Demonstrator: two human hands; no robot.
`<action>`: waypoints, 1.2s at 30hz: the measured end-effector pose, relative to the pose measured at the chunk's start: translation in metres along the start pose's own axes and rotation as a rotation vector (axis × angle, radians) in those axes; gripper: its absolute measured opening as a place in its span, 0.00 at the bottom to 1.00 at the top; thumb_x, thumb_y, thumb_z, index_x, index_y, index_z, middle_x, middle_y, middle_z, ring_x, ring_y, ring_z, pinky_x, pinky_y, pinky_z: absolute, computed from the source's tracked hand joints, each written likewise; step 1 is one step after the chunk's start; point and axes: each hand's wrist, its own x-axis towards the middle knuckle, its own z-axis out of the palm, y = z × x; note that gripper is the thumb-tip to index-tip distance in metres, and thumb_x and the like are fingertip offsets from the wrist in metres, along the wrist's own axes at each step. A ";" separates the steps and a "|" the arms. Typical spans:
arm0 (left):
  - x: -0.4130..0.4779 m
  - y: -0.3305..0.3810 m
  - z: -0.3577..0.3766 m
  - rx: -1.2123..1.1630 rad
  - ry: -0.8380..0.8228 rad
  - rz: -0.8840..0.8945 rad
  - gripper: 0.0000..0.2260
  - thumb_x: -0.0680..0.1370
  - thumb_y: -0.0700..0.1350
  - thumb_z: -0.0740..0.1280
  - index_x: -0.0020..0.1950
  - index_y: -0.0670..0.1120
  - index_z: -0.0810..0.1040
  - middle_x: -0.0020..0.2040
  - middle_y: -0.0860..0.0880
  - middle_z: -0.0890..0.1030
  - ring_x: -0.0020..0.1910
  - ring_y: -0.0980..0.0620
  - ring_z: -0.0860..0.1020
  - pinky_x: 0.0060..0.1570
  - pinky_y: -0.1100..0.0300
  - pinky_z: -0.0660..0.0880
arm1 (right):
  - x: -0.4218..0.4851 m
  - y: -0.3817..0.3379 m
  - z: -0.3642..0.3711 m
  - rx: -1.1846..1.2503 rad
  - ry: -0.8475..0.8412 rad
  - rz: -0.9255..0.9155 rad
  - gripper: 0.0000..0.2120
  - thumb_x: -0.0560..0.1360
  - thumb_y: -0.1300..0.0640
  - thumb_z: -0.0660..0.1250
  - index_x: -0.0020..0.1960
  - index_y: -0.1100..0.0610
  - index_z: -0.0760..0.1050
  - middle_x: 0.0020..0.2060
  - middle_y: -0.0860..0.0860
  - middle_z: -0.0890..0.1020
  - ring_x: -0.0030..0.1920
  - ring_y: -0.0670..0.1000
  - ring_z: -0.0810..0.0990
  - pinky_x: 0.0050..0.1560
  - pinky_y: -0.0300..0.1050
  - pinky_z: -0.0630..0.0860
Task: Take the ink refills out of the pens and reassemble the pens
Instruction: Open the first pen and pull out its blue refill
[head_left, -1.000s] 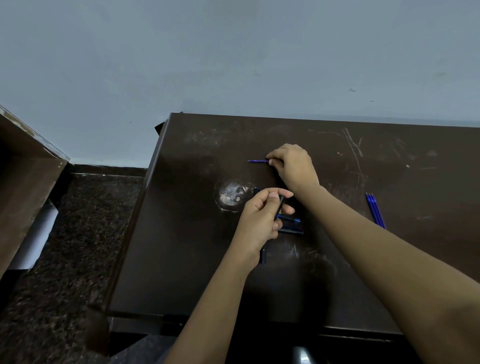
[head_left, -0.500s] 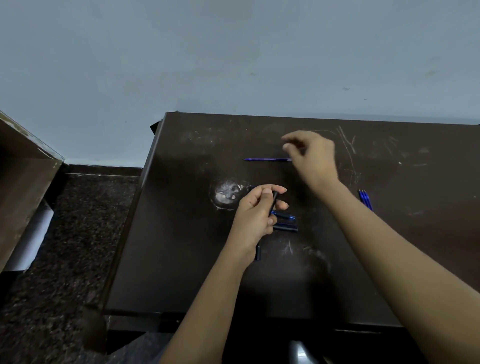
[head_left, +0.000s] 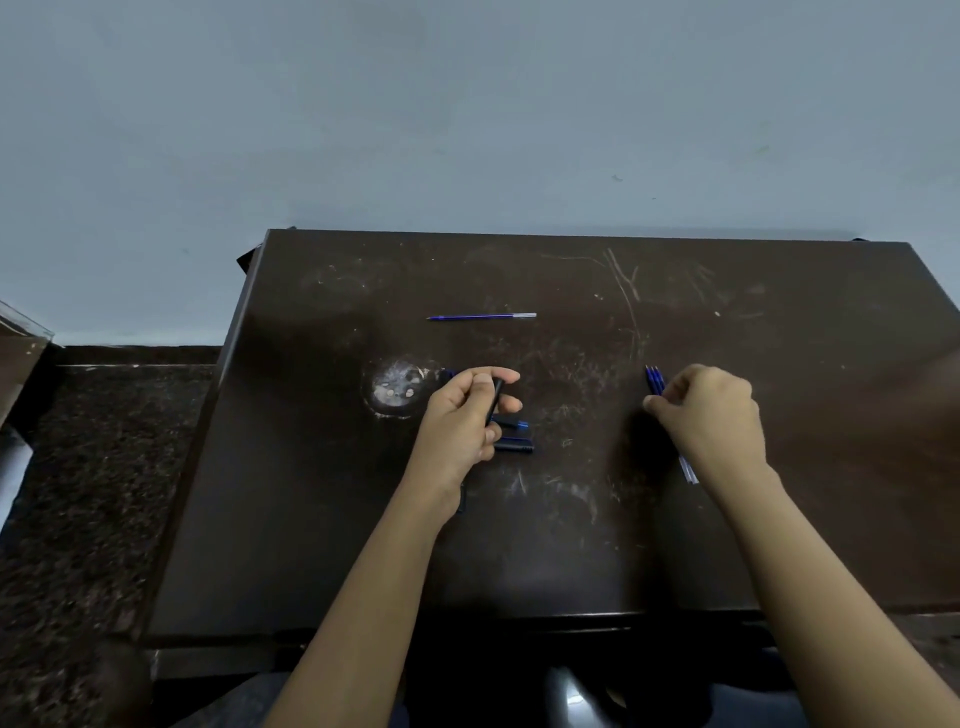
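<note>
Since half a second ago, the right hand (head_left: 711, 415) has left the single thin blue ink refill (head_left: 480, 316) and swung right to the bundle of blue ink refills (head_left: 653, 378).

That single refill now lies alone toward the far side of the table, its long axis running left to right, tip pointing left. The bundle lies slantwise under the right hand, whose fingers are curled against it; whether they pinch a refill cannot be told.

The left hand (head_left: 460, 426) grips a slim black pen barrel (head_left: 496, 397), tilted with its upper end away from the person. Black and blue pen pieces (head_left: 514, 446) lie just beside this hand, well apart from the right.

Reassembly likely needs the right hand to return leftward. All rests on a dark brown scratched wooden table (head_left: 779, 338).
</note>
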 end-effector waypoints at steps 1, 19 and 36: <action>0.000 0.000 0.000 0.003 -0.002 0.005 0.13 0.83 0.45 0.56 0.50 0.48 0.80 0.37 0.50 0.78 0.24 0.60 0.65 0.21 0.70 0.62 | 0.002 -0.001 0.000 -0.020 -0.007 0.016 0.10 0.71 0.53 0.72 0.44 0.60 0.77 0.45 0.60 0.80 0.45 0.61 0.79 0.46 0.55 0.79; 0.002 -0.004 -0.001 0.089 -0.019 -0.021 0.14 0.83 0.43 0.56 0.53 0.45 0.82 0.39 0.50 0.80 0.25 0.60 0.67 0.23 0.70 0.64 | 0.008 -0.003 0.007 -0.117 0.084 -0.076 0.11 0.70 0.59 0.66 0.33 0.66 0.73 0.38 0.59 0.73 0.45 0.60 0.70 0.37 0.50 0.70; -0.001 -0.003 -0.008 0.294 -0.193 -0.010 0.16 0.83 0.50 0.56 0.51 0.48 0.82 0.41 0.51 0.84 0.24 0.62 0.69 0.26 0.70 0.65 | -0.023 -0.062 0.016 1.242 -0.324 -0.143 0.04 0.80 0.65 0.53 0.51 0.59 0.65 0.38 0.57 0.77 0.30 0.48 0.78 0.30 0.39 0.75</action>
